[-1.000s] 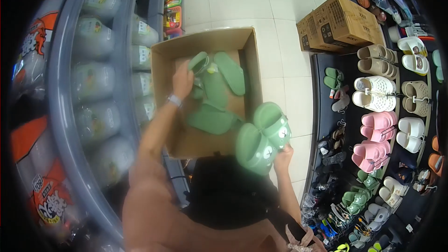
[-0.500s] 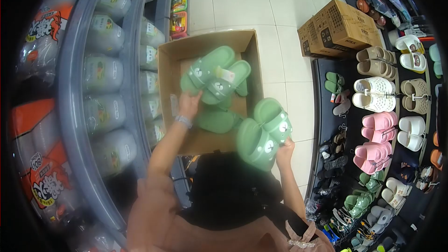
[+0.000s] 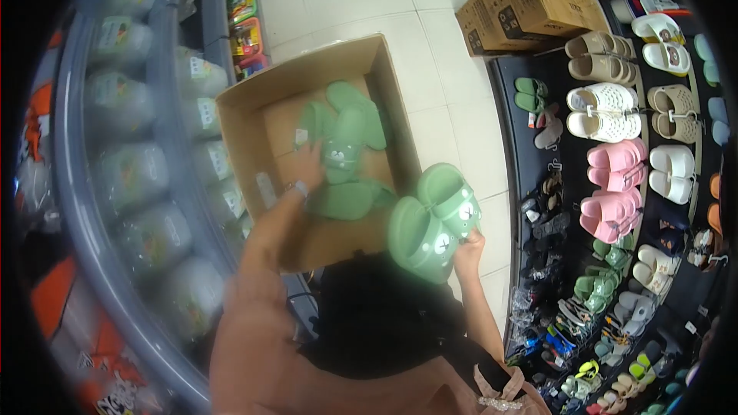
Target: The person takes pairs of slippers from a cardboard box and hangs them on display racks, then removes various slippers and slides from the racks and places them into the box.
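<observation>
Inside an open cardboard box, several green slippers lie in a loose pile. My left hand is in the box at the left side of the pile, beside a slipper with a white tag; its fingers are smeared by motion, so its grip is unclear. My right hand is closed on a pair of green clogs with white face patterns, held just outside the box's lower right corner.
A closed cardboard box stands on the tiled floor at the upper right. Racks of footwear run down the right. Shelves with plastic containers line the left side, close to my left arm.
The pair of slippers that my left hand raised half a second ago is back down in the pile. My right hand keeps the clogs in nearly the same place. The view has shifted.
</observation>
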### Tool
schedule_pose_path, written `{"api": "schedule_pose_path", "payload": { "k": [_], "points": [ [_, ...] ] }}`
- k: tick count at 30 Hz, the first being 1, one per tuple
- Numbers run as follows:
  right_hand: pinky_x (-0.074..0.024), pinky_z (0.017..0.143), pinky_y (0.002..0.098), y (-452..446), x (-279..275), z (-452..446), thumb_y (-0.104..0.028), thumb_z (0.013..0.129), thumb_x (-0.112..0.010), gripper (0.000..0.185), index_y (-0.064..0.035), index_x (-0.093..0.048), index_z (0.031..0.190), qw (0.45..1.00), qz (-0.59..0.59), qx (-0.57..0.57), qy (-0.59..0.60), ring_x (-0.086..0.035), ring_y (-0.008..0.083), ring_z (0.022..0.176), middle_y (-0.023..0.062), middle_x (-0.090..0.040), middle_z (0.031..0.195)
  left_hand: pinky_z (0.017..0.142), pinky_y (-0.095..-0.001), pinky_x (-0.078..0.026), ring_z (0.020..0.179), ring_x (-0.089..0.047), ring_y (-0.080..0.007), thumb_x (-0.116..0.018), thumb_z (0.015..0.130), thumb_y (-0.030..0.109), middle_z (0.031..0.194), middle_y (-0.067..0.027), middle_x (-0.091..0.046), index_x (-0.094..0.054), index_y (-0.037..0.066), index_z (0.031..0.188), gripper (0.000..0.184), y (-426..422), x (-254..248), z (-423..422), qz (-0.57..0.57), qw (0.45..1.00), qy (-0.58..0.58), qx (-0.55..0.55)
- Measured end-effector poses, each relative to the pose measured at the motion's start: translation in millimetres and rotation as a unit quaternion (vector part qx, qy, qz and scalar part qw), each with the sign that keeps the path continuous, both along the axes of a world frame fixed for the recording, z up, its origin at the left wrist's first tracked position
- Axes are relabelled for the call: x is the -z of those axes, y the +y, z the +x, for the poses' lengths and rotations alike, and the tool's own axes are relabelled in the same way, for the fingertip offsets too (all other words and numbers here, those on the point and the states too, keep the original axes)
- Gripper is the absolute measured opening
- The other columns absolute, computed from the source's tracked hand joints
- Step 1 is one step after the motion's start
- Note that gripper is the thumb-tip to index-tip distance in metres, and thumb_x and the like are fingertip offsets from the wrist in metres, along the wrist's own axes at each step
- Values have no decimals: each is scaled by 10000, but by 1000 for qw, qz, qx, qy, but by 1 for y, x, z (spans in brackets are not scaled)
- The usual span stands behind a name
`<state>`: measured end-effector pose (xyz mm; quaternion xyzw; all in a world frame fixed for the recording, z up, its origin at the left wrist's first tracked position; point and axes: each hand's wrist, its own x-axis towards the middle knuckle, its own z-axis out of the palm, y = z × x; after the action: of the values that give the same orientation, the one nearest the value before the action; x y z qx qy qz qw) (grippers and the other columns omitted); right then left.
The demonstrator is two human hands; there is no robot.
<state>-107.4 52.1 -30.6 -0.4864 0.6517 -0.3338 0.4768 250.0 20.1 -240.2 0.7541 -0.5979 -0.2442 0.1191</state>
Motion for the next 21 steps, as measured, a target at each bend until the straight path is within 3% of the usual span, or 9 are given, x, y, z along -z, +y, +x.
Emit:
{"api": "schedule_pose_path", "payload": {
  "k": [2, 4, 5, 7, 10, 12, 14, 17, 21],
  "points": [
    [-437, 785, 272, 4, -2, 1, 102, 675, -577, 286, 2, -648, 934, 999, -9, 10, 38, -572, 140, 874, 65, -638, 945, 900, -455, -360, 1097, -431, -370, -640, 667, 118, 1111, -198, -489, -342, 150, 1312, 711, -26, 0, -2, 106, 985, -104, 90],
    [-433, 839, 279, 9, -2, -4, 128, 645, -629, 268, 8, -665, 882, 998, 48, 37, 2, -550, 163, 992, 97, -582, 1117, 895, -472, -370, 1089, -448, -379, -651, 683, 176, 1117, -210, -481, -326, 184, 1329, 723, -45, 11, 3, 185, 973, -76, 117],
    [-433, 788, 270, 13, 2, -6, 106, 686, -565, 291, 1, -640, 946, 999, 3, 14, 33, -562, 132, 880, 65, -636, 951, 893, -475, -378, 1081, -460, -386, -657, 687, 213, 1129, -211, -479, -320, 196, 1334, 730, -52, 15, 4, 237, 958, -49, 152],
    [-433, 787, 270, 16, 1, -6, 106, 685, -566, 288, 1, -642, 942, 999, 4, 24, 42, -564, 136, 882, 67, -634, 957, 897, -478, -395, 1073, -490, -403, -662, 693, 326, 1184, -216, -486, -309, 222, 1339, 744, -67, 25, 8, 327, 924, 4, 200],
    [-434, 787, 271, 21, 1, -5, 105, 681, -572, 281, 0, -647, 930, 998, 3, 42, 46, -568, 147, 891, 73, -630, 971, 894, -479, -398, 1062, -511, -401, -654, 685, 349, 1185, -215, -517, -321, 223, 1328, 735, -73, 17, 5, 392, 902, -6, 181],
    [-435, 786, 272, 23, 2, -10, 104, 678, -576, 275, -1, -649, 922, 997, -3, 65, 52, -569, 153, 897, 77, -627, 980, 880, -453, -417, 1038, -540, -385, -644, 685, 353, 1150, -215, -550, -335, 172, 1311, 721, -65, 42, 3, 371, 904, -70, 203],
    [-435, 789, 272, 29, 0, -19, 100, 673, -583, 273, -11, -657, 912, 996, -5, 71, 48, -570, 157, 906, 81, -625, 992, 856, -420, -437, 1007, -559, -377, -635, 686, 334, 1102, -212, -575, -335, 126, 1300, 714, -56, 70, 5, 409, 907, -41, 88],
    [-420, 844, 283, 34, -5, -30, 89, 660, -632, 270, -20, -665, 905, 995, 4, 96, 37, -552, 174, 983, 81, -610, 1059, 843, -389, -446, 1005, -563, -357, -644, 674, 322, 1081, -215, -581, -337, 83, 1292, 730, -64, 8, -7, 368, 906, -118, 174],
    [-419, 858, 285, 40, -15, -51, 81, 657, -663, 260, -27, -670, 894, 992, -29, 119, 2, -540, 173, 1000, 67, -606, 1061, 823, -386, -456, 981, -573, -345, -663, 657, 292, 1046, -216, -592, -441, 34, 1208, 647, -49, 24, 32, 290, 941, -60, 166]
  ]
}}
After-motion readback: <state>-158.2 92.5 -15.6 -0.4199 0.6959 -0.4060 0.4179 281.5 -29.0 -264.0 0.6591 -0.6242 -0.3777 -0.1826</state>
